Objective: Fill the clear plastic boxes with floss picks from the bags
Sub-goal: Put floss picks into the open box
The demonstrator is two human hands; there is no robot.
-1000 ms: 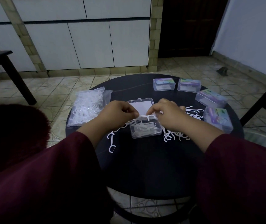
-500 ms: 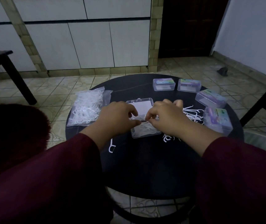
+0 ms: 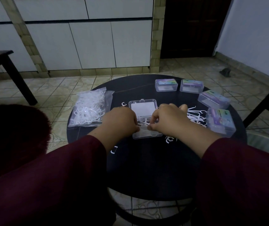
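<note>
Centrally, open box [image 3: 146,134] on round bench [image 3: 146,168], lid flat behind, picks [image 3: 144,122] heaped inside. My left hand [image 3: 120,119] and right hand [image 3: 168,119] meet over it, fingers pinched on picks. Bag [image 3: 89,110] of picks just left. Loose picks [image 3: 195,116] lie right. Four closed boxes [image 3: 166,84] curve along far right rim.
</note>
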